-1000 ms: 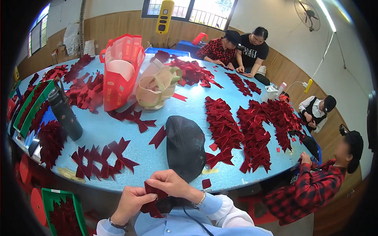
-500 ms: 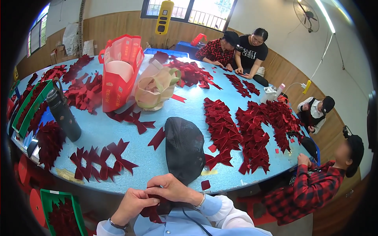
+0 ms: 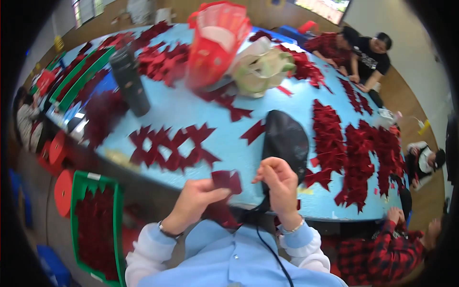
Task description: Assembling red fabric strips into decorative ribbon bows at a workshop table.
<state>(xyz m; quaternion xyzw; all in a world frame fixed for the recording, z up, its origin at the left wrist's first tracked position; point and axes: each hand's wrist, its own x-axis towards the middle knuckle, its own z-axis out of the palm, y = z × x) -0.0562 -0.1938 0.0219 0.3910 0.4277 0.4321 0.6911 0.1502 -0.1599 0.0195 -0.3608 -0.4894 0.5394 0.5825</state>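
My left hand [image 3: 197, 200] pinches a dark red ribbon strip [image 3: 226, 181] just above the near edge of the light blue table [image 3: 191, 112]. My right hand [image 3: 279, 182] hovers close beside it with fingers curled; whether it touches the strip is hard to tell. A black pouch [image 3: 286, 141] lies on the table right behind my right hand. Several crossed red ribbon pieces [image 3: 171, 146] are laid out on the table ahead of my left hand.
A dark bottle [image 3: 129, 81], a red mesh bag [image 3: 213, 44] and a pale plastic bag [image 3: 260, 69] stand further back. Heaps of red ribbons [image 3: 356, 153] cover the right side. A green crate [image 3: 95, 225] of ribbons sits at my lower left. Other people sit around the table.
My head has tilted and moved closer to the table. My hands have risen from my lap and parted slightly, the left one now holding the red strip up at the table edge.
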